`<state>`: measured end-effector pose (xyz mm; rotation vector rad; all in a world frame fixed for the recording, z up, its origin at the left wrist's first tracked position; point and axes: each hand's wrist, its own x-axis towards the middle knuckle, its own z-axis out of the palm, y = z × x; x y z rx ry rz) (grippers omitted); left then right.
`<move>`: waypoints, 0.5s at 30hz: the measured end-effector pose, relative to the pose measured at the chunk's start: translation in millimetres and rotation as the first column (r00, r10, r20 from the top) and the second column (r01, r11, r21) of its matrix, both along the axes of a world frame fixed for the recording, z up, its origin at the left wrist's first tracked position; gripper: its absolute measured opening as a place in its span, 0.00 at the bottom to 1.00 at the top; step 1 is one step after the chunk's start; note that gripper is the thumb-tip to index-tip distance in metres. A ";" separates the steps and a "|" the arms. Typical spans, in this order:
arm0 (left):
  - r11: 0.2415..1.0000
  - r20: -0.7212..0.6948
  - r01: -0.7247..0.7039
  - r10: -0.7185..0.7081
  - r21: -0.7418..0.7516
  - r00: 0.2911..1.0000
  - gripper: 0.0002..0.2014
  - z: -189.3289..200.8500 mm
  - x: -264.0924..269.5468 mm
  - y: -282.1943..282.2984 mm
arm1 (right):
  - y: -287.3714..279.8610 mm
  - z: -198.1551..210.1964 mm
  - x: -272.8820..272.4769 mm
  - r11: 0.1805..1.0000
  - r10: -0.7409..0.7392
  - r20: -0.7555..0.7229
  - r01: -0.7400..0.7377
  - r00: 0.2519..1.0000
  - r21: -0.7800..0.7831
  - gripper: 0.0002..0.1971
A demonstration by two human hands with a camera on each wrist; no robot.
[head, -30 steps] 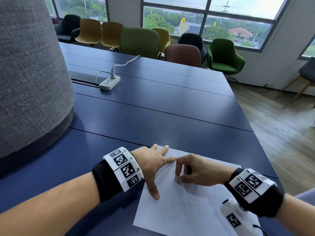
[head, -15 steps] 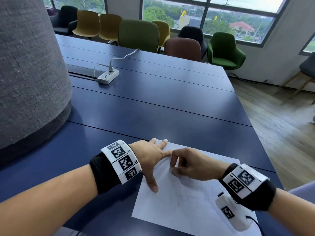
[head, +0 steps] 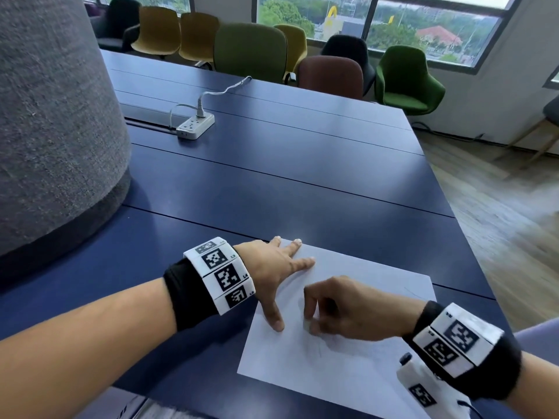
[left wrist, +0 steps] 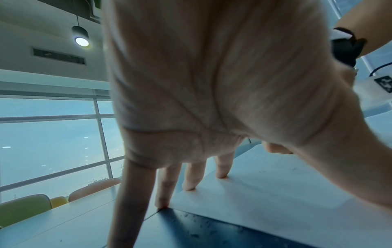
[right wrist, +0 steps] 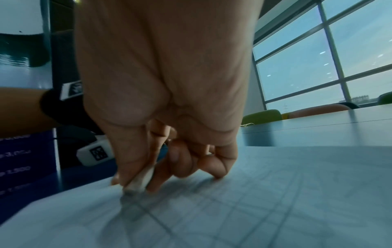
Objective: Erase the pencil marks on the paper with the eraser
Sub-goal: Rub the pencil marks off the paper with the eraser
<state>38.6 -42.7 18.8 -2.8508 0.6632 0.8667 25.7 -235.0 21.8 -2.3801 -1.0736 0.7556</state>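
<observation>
A white sheet of paper [head: 357,370] lies on the dark blue table [head: 272,189], near its front edge. Faint pencil lines [right wrist: 244,209] cross the sheet in a grid. My left hand [head: 278,267] lies flat and spread on the paper's left part, fingertips [left wrist: 188,188] and thumb pressing it down. My right hand [head: 335,309] pinches a small white eraser [right wrist: 140,181] between thumb and fingers, its tip pressed onto the paper [right wrist: 275,193] among the pencil lines. In the head view only a sliver of the eraser [head: 307,325] shows under the fingers.
A big grey fabric-covered column [head: 57,116] stands on the left. A white power strip [head: 196,126] with its cable lies farther back on the table. Chairs [head: 251,49] line the far edge under the windows. The table's right edge drops to wooden floor [head: 499,207].
My right hand with the eraser has slid toward me and down the sheet, away from the left fingers. The left hand stays pressed on the paper. The head view has tilted slightly.
</observation>
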 end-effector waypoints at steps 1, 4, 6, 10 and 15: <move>1.000 -0.001 -0.001 0.001 0.002 1.000 0.65 -0.4 0.0 -0.1 | 1.2 1.4 -2.7 0.999 0.041 -0.015 -0.041 0.999 -0.012 0.03; 1.000 -0.003 -0.004 0.004 0.004 1.000 0.66 -1.8 0.4 0.5 | 0.8 2.6 6.0 1.000 -0.025 0.053 0.026 0.998 -0.012 0.03; 1.000 -0.002 -0.003 0.003 0.005 1.000 0.66 -2.0 0.6 0.3 | -2.2 0.5 8.9 0.996 -0.083 0.081 0.082 0.993 0.020 0.03; 1.000 0.001 -0.001 0.001 0.007 1.000 0.65 0.5 -0.4 -1.0 | -1.2 0.9 -10.9 0.996 0.091 -0.068 -0.091 0.994 -0.005 0.01; 1.000 -0.010 -0.010 0.011 0.008 1.000 0.65 -2.0 0.2 -0.6 | -1.8 -0.2 3.4 1.000 -0.009 0.036 0.009 0.999 0.013 0.02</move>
